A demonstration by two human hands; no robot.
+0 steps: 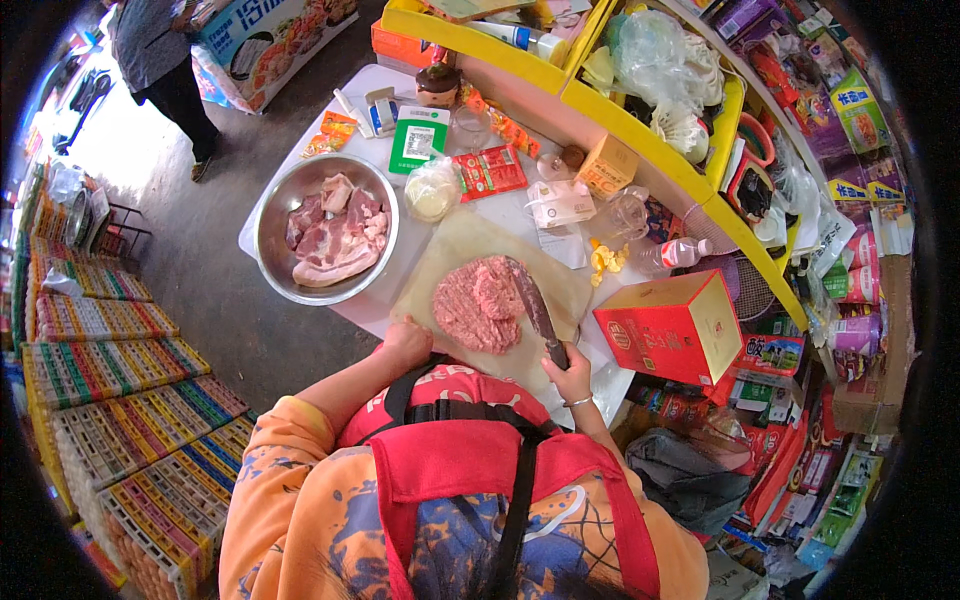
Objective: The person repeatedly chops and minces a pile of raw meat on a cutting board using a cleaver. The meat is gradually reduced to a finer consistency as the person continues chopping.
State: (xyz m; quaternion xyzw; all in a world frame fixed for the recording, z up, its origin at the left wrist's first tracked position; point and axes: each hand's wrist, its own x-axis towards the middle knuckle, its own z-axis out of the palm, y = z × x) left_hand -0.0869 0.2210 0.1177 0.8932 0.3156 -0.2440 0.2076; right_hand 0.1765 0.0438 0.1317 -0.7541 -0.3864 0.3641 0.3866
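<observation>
My right hand (570, 375) grips the handle of a dark-bladed kitchen knife (536, 304), whose blade lies along the right side of a flat mound of minced meat (480, 304). The mince is spread on a pale cutting board (442, 247). At the board's near left corner rests my left hand (407, 341), its fingers curled; whether it grips the board's edge cannot be told. Beyond it, a steel bowl (264, 247) holds raw pork pieces (337, 232). Behind the board sits a plastic bag with something pale inside (433, 191).
A red box (652, 330) stands right of the board, near a plastic bottle (675, 255) and orange peel (609, 259). Packets, cups and a green code card (418, 141) line the table's back. Stacked egg trays (120, 360) stand left; a person (161, 67) is at upper left.
</observation>
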